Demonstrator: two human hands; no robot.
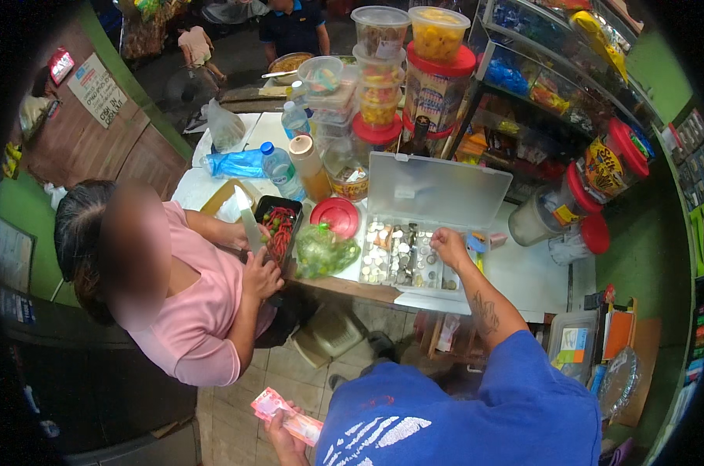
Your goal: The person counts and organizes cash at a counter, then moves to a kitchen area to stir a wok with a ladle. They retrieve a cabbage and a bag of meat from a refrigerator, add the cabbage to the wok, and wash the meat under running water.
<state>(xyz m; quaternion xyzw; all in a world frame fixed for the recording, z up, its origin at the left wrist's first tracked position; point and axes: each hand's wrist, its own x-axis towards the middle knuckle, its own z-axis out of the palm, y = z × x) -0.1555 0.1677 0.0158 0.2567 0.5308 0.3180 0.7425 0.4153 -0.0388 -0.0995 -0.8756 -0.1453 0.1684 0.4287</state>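
My left hand [286,436] holds several folded reddish banknotes [285,415] low beside my blue shirt [456,419]. My right hand [452,249] is over the right part of a clear plastic compartment box [439,192], its lid raised at the back. Fingers and thumb are bunched together there; I cannot tell whether a coin is between them. Coins [403,256] fill several compartments, with an orange-brown slip [382,236] on those at the left. Small blue and yellow items [477,242] sit at the box's right end.
On my left a person in pink [212,326] holds a knife [247,218] by a black tray of red chillies [279,233]. A green-filled plastic bag [328,253], bottles [282,169] and stacked tubs [381,76] crowd the table. A stool [328,335] stands below; jars [561,209] line the right.
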